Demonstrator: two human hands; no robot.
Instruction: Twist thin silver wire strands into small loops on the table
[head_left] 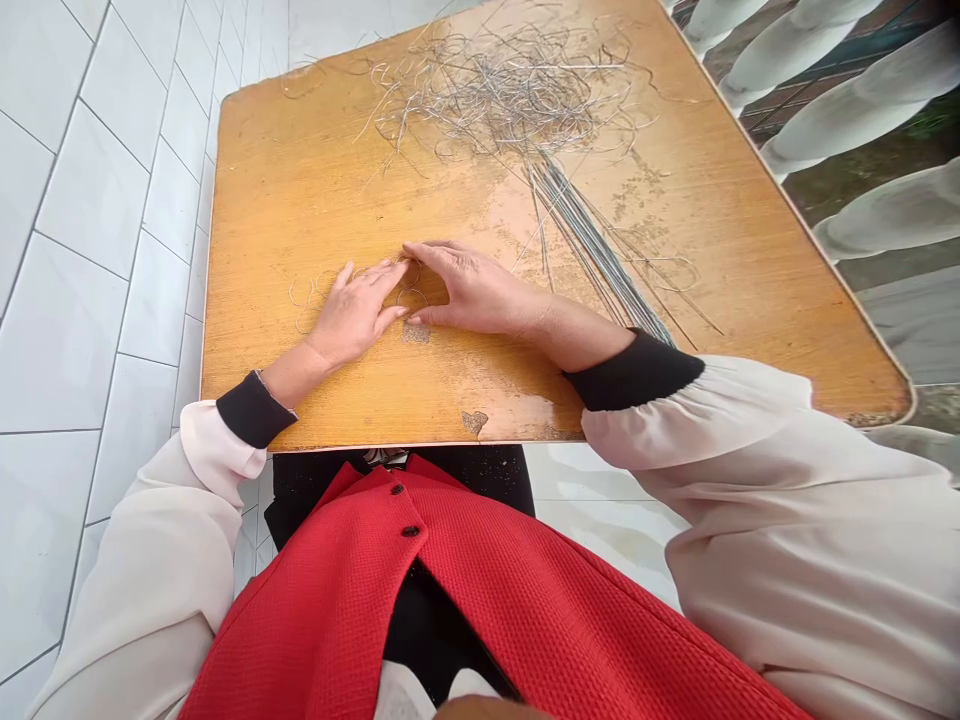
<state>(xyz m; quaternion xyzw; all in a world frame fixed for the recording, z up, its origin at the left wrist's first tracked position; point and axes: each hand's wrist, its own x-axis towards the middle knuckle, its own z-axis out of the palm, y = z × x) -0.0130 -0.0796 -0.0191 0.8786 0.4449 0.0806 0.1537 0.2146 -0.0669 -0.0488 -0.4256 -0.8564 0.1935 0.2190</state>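
On the wooden table, my left hand (356, 318) lies palm down with its fingers stretched out over a thin curled wire (301, 290). Loops of this wire show left of the hand and between the two hands. My right hand (472, 288) faces it, thumb and fingers apart in a C shape around a small wire loop (412, 292). The fingertips of both hands nearly meet. Whether the right fingertips press on the wire cannot be made out, and the wire under the left palm is hidden.
A tangled heap of thin wire (517, 95) covers the far part of the table (285, 170). Beside my right forearm lies a bundle of straight grey wires (600, 250), with a few loose ones around it. White balusters (847, 120) stand along the right; a tiled wall (90, 200) is on the left.
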